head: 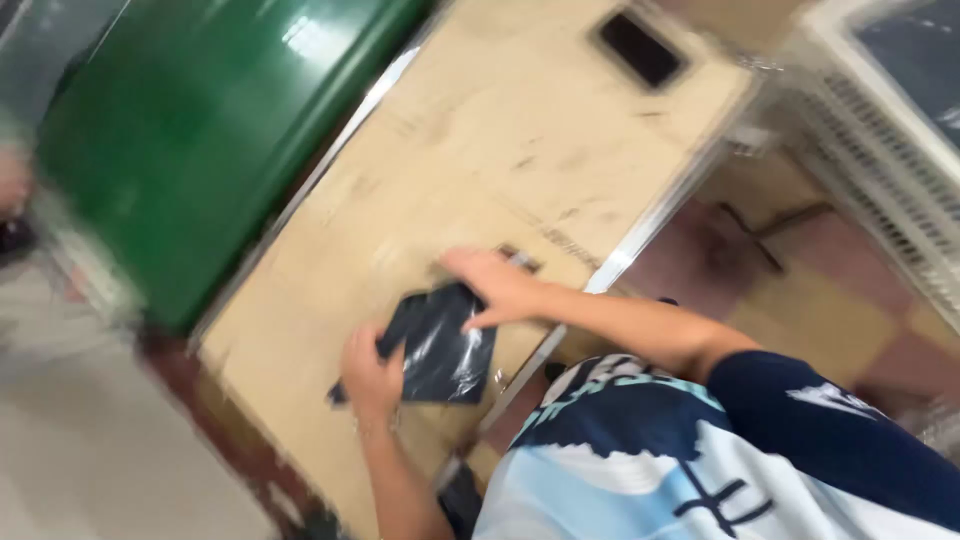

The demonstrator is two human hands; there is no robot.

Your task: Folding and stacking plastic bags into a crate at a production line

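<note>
1. One head-worn view looks steeply down, tilted, close over the table (480, 170).
2. The wearer's shirt (700, 460) fills the lower right of the frame; the floor (90, 440) lies lower left.

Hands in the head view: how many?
2. The left hand grips the lower left edge of the dark plastic bag on the beige table; the right hand presses on its upper right corner. Blur may hide others.
</note>
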